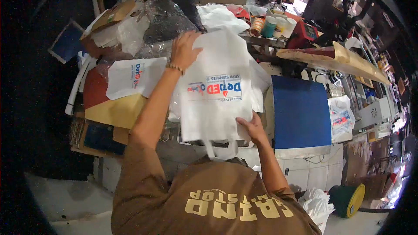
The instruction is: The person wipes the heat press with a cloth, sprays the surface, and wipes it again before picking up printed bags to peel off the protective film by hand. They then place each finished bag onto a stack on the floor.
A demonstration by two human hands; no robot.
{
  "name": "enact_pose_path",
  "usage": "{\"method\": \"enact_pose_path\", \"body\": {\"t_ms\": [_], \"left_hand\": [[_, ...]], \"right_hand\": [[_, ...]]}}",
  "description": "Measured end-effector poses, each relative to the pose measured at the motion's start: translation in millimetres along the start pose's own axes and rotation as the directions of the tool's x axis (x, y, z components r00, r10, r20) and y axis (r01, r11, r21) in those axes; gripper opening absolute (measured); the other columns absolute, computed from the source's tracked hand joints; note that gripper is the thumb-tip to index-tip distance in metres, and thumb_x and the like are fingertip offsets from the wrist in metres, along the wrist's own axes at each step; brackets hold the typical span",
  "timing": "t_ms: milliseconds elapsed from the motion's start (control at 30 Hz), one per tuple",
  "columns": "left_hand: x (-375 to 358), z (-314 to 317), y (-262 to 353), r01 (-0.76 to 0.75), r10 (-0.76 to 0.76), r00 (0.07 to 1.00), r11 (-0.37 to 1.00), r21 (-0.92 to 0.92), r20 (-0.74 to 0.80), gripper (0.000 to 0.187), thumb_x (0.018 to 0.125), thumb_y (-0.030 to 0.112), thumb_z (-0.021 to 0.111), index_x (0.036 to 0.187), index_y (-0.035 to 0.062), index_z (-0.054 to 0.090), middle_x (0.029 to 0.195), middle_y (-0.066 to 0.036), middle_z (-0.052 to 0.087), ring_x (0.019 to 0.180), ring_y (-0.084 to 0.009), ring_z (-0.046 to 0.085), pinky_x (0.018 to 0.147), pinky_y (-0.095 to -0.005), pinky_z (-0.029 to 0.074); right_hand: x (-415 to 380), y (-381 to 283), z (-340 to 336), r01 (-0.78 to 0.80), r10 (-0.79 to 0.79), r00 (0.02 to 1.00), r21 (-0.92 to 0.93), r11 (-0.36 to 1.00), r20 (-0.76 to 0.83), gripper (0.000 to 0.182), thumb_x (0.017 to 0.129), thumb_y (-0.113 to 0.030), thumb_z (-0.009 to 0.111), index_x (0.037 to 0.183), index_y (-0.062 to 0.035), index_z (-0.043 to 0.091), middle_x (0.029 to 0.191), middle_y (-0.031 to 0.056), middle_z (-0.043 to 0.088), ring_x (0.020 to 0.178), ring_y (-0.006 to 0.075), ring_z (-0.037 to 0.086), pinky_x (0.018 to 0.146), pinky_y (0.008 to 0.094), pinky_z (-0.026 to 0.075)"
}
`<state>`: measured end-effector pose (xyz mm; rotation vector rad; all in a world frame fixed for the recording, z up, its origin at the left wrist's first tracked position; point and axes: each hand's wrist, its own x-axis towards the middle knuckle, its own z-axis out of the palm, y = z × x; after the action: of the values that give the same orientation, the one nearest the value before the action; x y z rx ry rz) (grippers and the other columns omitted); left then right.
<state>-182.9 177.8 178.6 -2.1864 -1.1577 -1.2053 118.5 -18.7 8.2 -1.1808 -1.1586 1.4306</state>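
A white bag (215, 61) with blue and red print lies flat in front of me, its handles hanging toward my body. My left hand (186, 51) rests at its upper left edge, fingers apart. At the lower right edge, my right hand (252, 126) pinches the bag with the thumb on top. To the left, another printed white bag (136, 78) lies on a red and yellow surface. A blue panel (301, 112) lies to the right of the bag.
Behind are clear plastic wrap (165, 19), a cardboard box (111, 17) and several containers (270, 26). Right of the blue panel lie more printed bags (341, 119). White bags (316, 206) and a dark bin with a yellow rim (356, 200) stand low at the right.
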Motion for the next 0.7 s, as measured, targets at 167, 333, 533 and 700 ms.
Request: {"method": "enact_pose_path", "body": {"t_ms": [167,333,533,700], "left_hand": [[-139,61,7,0.659,-0.439,0.625,0.739,-0.136,0.646,0.049,0.078,0.026,0.076,0.12,0.0044,0.064,0.123,-0.02,0.061,0.111,-0.0369,0.06,0.097,-0.0416,0.048],[-180,68,48,0.5,-0.415,0.758,0.865,-0.04,0.503,0.071,0.072,0.037,0.083,0.128,0.0021,0.058,0.124,-0.022,0.056,0.118,-0.0359,0.051,0.101,-0.0426,0.043],[-162,58,50,0.586,-0.486,0.593,0.807,0.07,0.642,0.076,0.062,0.037,0.087,0.125,0.0056,0.059,0.12,-0.015,0.052,0.116,-0.0342,0.05,0.097,-0.0441,0.044],[-171,72,39,0.643,-0.445,0.549,0.766,-0.016,0.708,0.073,0.058,0.034,0.09,0.12,0.0091,0.062,0.117,-0.013,0.054,0.114,-0.0332,0.05,0.095,-0.0441,0.046]], "right_hand": [[-7,40,-13,-0.074,0.077,0.987,0.023,0.997,-0.142,0.054,0.081,-0.014,0.075,0.127,0.0009,0.053,0.113,0.0122,0.065,0.094,0.0192,0.063,0.08,0.0329,0.052],[-20,36,-3,-0.059,0.06,0.962,0.012,0.998,-0.267,0.05,0.082,-0.011,0.073,0.127,0.001,0.053,0.11,0.0113,0.067,0.093,0.0179,0.064,0.079,0.0316,0.053],[-33,20,-2,0.042,-0.061,0.97,-0.084,0.996,-0.236,0.046,0.084,-0.008,0.07,0.126,0.0006,0.054,0.11,0.0105,0.067,0.092,0.0174,0.064,0.081,0.032,0.052],[-30,50,-15,0.016,-0.033,0.967,-0.071,0.997,-0.254,0.048,0.084,-0.007,0.069,0.129,0.0008,0.053,0.115,0.0107,0.065,0.1,0.017,0.061,0.087,0.0318,0.05]]}}
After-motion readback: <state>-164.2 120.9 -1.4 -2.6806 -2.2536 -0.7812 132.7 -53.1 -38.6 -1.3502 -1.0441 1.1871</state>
